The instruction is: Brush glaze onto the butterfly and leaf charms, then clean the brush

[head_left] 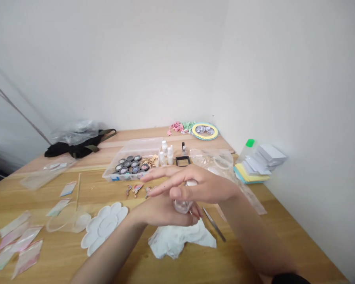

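Observation:
A small clear glass bottle (182, 206) stands upright between my hands, its white cap (191, 183) partly covered by fingers. My left hand (161, 211) grips the bottle's body from below and left. My right hand (189, 185) lies across the top, with its thumb and fingers over the cap. Just below the hands, a crumpled white tissue (180, 238) lies on the wooden table (248, 240). Metal tweezers (214, 224) rest to its right, and a white flower-shaped palette (103, 227) sits left of my left wrist.
A clear plastic box (130, 165) of round pots stands behind my hands, beside small white bottles (167, 154). Several small plastic bags (19, 240) lie at front left. White cards (263, 163) stack against the right wall, and a black bag (77, 145) lies at back left.

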### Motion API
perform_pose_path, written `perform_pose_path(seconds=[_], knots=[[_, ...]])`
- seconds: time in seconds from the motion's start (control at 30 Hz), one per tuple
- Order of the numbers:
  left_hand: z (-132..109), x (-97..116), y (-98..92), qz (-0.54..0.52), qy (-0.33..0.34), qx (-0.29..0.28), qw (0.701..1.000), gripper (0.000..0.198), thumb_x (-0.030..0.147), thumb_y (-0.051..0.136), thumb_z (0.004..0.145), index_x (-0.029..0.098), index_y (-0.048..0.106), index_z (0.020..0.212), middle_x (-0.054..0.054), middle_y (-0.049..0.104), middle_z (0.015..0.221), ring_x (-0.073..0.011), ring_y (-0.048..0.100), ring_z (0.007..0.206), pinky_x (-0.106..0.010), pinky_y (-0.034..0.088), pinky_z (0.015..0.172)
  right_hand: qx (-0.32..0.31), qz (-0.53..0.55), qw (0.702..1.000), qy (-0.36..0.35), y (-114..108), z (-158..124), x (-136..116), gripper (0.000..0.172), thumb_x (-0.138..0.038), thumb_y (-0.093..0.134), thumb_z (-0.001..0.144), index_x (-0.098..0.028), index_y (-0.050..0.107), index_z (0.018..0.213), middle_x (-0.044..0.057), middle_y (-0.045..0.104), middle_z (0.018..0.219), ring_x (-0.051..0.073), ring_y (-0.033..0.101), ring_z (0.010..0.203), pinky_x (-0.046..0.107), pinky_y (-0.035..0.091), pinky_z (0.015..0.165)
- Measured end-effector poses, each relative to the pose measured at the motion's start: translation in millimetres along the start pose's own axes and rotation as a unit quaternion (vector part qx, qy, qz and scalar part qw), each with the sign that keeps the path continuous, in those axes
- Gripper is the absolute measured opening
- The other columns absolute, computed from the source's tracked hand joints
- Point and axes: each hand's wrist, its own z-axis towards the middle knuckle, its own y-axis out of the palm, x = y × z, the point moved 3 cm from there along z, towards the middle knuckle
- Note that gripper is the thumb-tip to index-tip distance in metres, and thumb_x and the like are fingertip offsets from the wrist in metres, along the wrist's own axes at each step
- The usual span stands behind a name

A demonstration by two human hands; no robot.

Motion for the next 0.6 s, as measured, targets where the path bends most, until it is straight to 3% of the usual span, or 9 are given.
perform_pose_path(seconds=[0.07,0.2,0.23,0.33,0.43,0.6], knots=[[4.7,-4.0,3.9,-0.056,-0.011,-0.031,0.998,0.012,0.027,0.067,0.074,0.020,0.072,0.082,-0.001,0.077,0.088,-0.0150,0.073,0.084,-0.025,0.057,0.074,0.020,0.007,1.000,-0.005,-4.6,-1.0,4.4,0.041,-0.045,0.047,0.097,-0.017,0.073,0.111,0.011,0.057,0.144,0.017,0.050,0.137,0.035,0.038,0.114],[10.5,-13.8,5.0,-0.128,-0.057,0.024,0.990,0.017,0.025,0.067,0.072,0.015,0.069,0.086,-0.006,0.076,0.096,-0.0196,0.072,0.090,-0.030,0.057,0.079,0.033,-0.011,0.999,-0.005,-11.7,-2.4,9.8,0.051,-0.054,0.041,0.098,-0.019,0.072,0.115,0.011,0.059,0.142,0.017,0.049,0.137,0.036,0.036,0.116],[10.6,-13.9,5.5,-0.137,-0.058,0.017,0.989,0.017,0.024,0.067,0.071,0.015,0.069,0.085,-0.006,0.076,0.095,-0.0199,0.072,0.089,-0.030,0.057,0.077,0.034,-0.015,0.999,-0.005,-13.1,-3.0,10.2,0.057,-0.060,0.042,0.095,-0.018,0.070,0.120,0.012,0.058,0.143,0.019,0.049,0.138,0.037,0.034,0.117],[8.7,-9.8,6.8,-0.196,-0.058,-0.050,0.978,0.013,0.027,0.069,0.072,0.016,0.072,0.078,-0.006,0.077,0.086,-0.0196,0.072,0.083,-0.030,0.056,0.075,0.050,0.025,0.998,-0.023,-18.0,-6.4,10.9,0.075,-0.074,0.042,0.087,-0.017,0.061,0.132,0.013,0.057,0.144,0.021,0.047,0.139,0.039,0.031,0.119],[6.2,-2.8,7.3,-0.276,-0.035,-0.118,0.953,0.015,0.031,0.071,0.074,0.016,0.074,0.075,-0.006,0.076,0.080,-0.0195,0.071,0.085,-0.030,0.055,0.078,0.067,0.106,0.991,-0.054,-22.9,-10.4,14.6,0.074,-0.075,0.041,0.086,-0.021,0.061,0.132,0.010,0.056,0.145,0.021,0.047,0.139,0.037,0.034,0.116],[4.9,0.8,15.3,-0.372,0.000,-0.189,0.909,0.011,0.026,0.072,0.072,0.016,0.076,0.075,-0.006,0.076,0.081,-0.0180,0.071,0.087,-0.024,0.055,0.074,0.010,0.097,0.995,-0.029,-24.0,-11.5,26.3,0.079,-0.073,0.053,0.082,-0.018,0.054,0.138,0.014,0.049,0.151,0.024,0.041,0.143,0.040,0.029,0.118]])
